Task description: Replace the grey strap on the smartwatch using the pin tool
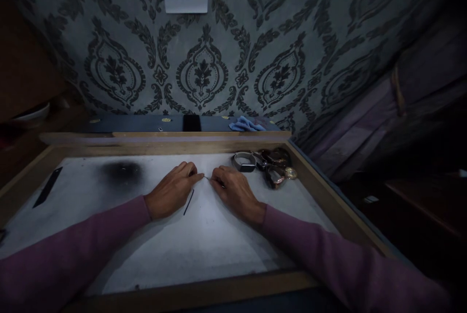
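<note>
My left hand and my right hand face each other low over the white tray surface, fingertips close together. A thin, small dark piece spans the gap between them, with the fingers of both hands pinched at its ends; its kind is too small to tell. Just below my left fingers lies a slim dark stick. Beyond my right hand rest a watch with a pale band and a pile of several other watches, one showing a gold-toned face.
A raised wooden rim surrounds the work surface. At left lie a flat black strip and a dark smudge. Behind the rim are a black rectangular object and a crumpled blue cloth. A patterned wall stands behind.
</note>
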`<move>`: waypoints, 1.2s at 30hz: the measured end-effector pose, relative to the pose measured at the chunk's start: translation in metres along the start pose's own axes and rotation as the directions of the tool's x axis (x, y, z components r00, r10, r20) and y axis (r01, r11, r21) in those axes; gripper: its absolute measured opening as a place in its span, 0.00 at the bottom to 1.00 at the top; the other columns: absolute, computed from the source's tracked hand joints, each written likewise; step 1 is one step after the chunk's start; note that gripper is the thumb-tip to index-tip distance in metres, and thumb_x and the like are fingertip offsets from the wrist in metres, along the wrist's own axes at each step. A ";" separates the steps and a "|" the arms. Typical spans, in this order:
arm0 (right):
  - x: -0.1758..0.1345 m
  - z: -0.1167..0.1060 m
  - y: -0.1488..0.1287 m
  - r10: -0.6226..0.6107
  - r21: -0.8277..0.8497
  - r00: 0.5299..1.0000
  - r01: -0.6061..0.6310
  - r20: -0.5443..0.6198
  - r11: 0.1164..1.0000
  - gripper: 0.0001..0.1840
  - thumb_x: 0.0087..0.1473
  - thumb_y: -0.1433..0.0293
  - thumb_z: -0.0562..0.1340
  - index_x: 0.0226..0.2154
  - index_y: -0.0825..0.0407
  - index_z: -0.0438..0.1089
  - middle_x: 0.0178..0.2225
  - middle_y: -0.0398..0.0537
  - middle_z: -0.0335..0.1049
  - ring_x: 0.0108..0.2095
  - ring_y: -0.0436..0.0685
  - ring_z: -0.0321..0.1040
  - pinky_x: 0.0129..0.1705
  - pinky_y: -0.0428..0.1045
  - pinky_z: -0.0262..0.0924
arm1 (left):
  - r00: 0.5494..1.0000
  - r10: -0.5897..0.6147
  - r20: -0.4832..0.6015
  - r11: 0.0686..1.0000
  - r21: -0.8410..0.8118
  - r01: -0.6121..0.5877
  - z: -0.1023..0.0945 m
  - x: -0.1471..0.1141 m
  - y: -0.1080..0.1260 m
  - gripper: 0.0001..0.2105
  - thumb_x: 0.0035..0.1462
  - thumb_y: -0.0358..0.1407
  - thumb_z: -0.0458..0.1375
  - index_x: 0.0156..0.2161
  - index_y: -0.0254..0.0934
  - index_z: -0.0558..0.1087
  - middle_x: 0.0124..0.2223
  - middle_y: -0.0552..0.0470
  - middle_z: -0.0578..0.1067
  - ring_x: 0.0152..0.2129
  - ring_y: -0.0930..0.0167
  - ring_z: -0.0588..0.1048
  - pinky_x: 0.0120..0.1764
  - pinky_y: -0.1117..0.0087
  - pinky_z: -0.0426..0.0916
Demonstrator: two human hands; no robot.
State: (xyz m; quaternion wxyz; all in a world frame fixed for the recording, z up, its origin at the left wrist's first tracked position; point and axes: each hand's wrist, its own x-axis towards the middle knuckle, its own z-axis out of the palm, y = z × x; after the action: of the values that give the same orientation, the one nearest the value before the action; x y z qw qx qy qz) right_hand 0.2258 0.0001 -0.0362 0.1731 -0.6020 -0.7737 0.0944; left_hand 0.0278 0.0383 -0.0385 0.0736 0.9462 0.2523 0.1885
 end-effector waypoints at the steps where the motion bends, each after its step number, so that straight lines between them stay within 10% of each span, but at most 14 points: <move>1: 0.000 0.000 0.000 -0.002 -0.001 1.000 0.002 0.001 1.000 0.08 0.57 0.77 0.60 0.27 0.53 0.67 0.30 0.46 0.69 0.34 0.53 0.65 0.34 0.46 0.49 | 1.000 -0.001 -0.002 1.000 0.000 0.001 0.000 0.000 0.000 0.18 0.64 0.24 0.41 0.48 0.34 0.72 0.40 0.45 0.69 0.37 0.66 0.66 0.39 0.64 0.68; 36: 0.000 -0.001 -0.004 0.010 -0.067 1.000 -0.010 0.008 0.998 0.07 0.58 0.76 0.60 0.29 0.54 0.70 0.30 0.47 0.71 0.33 0.53 0.66 0.33 0.46 0.49 | 0.999 -0.014 0.043 0.999 0.038 0.012 0.000 0.002 0.000 0.16 0.64 0.23 0.43 0.46 0.32 0.72 0.41 0.45 0.68 0.37 0.65 0.66 0.40 0.64 0.67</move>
State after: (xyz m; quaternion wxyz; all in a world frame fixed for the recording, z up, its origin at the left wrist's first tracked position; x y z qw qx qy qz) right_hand 0.2226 -0.0007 -0.0334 0.1490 -0.6110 -0.7742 0.0718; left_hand 0.0295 0.0387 -0.0383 0.0622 0.9496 0.2604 0.1629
